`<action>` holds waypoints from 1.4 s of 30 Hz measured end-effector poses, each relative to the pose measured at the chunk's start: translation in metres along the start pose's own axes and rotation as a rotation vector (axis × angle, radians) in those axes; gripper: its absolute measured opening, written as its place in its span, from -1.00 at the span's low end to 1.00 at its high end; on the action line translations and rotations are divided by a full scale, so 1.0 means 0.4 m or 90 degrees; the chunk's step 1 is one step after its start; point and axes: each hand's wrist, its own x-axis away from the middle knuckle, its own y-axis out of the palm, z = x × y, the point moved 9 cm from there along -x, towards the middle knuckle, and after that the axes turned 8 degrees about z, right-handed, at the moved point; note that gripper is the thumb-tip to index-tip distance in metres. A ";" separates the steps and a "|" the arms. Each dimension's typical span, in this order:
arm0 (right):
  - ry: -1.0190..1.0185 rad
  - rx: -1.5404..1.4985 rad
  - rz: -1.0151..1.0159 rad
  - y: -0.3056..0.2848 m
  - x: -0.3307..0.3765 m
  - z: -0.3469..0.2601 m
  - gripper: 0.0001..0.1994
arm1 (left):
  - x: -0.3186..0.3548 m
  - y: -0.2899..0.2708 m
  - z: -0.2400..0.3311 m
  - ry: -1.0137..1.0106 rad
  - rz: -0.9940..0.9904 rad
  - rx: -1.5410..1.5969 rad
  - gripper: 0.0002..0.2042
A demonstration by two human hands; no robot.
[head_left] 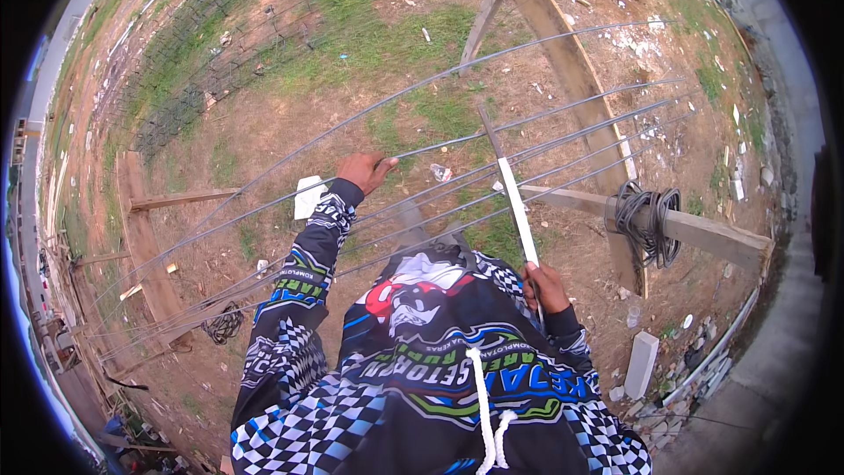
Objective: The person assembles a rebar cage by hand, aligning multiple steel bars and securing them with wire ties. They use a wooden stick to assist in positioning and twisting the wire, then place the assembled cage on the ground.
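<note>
Several thin grey steel rods (571, 135) stretch side by side across the view in front of me. My left hand (367, 173) is closed on one of the farther rods, its thumb side toward the right. In my right hand (547, 288), close to my body on the right, is a long bar tool (514, 202) with a white shaft and a narrow dark end. The fingers wrap round its near end. The tool points away from me and crosses the rods; whether it touches them I cannot tell.
Wooden beams (145, 237) stand at the left, with a timber frame (571, 53) at the right. A coil of dark wire (646, 222) hangs on a right-hand beam (716, 233); another wire coil (222, 323) is at lower left. A pale block (642, 365) stands near rubble.
</note>
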 end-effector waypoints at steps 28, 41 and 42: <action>-0.014 0.098 0.061 0.031 0.136 -0.081 -0.70 | -0.013 -0.015 0.079 0.101 0.005 0.059 -0.67; -0.057 0.030 0.126 0.063 0.134 0.037 -0.74 | -0.055 0.168 -0.014 0.057 -0.319 0.350 -0.52; -0.082 0.013 0.135 0.065 0.134 0.036 -0.73 | -0.057 0.173 -0.010 0.032 -0.363 0.374 -0.52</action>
